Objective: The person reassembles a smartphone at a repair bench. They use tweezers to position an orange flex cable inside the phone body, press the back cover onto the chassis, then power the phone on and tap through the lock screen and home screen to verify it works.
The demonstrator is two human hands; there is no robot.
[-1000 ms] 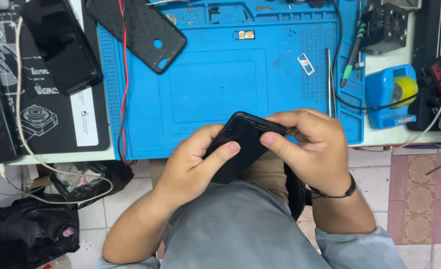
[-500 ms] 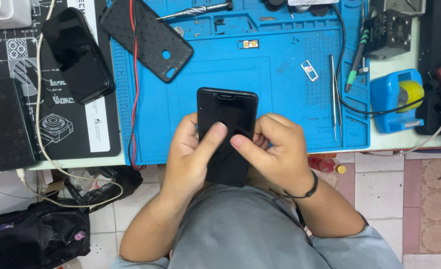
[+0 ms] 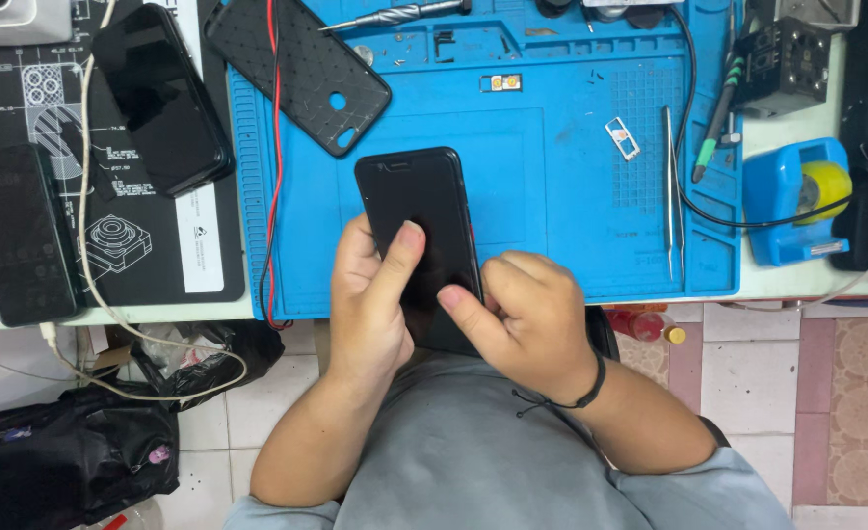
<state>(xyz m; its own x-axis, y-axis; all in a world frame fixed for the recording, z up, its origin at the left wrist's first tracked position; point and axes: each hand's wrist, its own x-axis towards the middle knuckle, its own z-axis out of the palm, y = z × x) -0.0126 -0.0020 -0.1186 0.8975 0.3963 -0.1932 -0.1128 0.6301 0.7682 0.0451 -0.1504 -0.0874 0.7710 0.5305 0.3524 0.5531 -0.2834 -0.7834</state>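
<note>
You hold one black smartphone (image 3: 419, 231) upright over the near edge of the blue repair mat (image 3: 571, 226), screen up, its top end toward 12 o'clock. Your left hand (image 3: 370, 304) wraps the phone's left side with the thumb laid across the glass; your right hand (image 3: 527, 319) curls against the lower right edge, its thumb tip pressed on the screen, so both hands are closed around the phone.

Count three phones in all: the one you hold, plus two dark phones on the black printed mat (image 3: 130, 245) at 9 to 10 o'clock, one smartphone with a glossy screen (image 3: 162, 98) lying tilted and one dull black phone (image 3: 17, 236) at the far left. One black textured phone case (image 3: 296, 69) lies at 11 o'clock, a red wire (image 3: 275, 177) running over it. One SIM tray (image 3: 622, 137) and one pair of tweezers (image 3: 669, 191) lie at 2 o'clock, one blue tape dispenser (image 3: 797, 201) with a yellow roll at 3 o'clock on the surface (image 3: 797, 285).

Compared with half a second ago, the phone sits about as it did, upright between your hands, and your thumbs stay on the screen.
</note>
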